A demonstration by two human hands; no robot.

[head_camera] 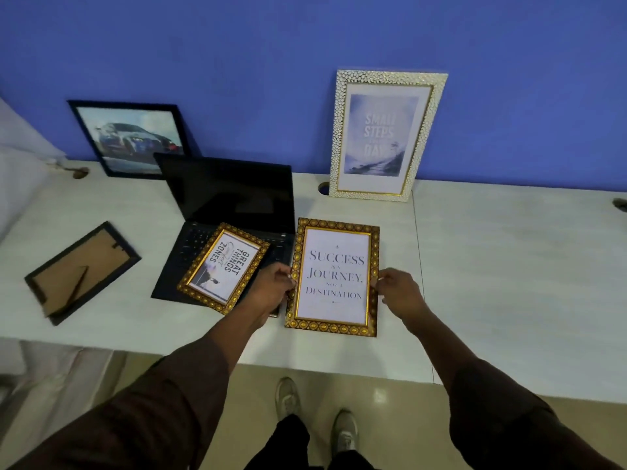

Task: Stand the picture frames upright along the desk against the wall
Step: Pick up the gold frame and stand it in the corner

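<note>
Both arms outstretched, left hand [275, 283] and right hand [397, 287] pinching inward, fingers curled.

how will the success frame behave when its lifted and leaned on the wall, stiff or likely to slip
The Success frame looks rigid, so it should lift flat without sagging, with the left hand and right hand pinching opposite long edges. Its glossy front suggests glazing, so probably fragile. Leaned tall on the smooth desk, its base might slide out.
</note>
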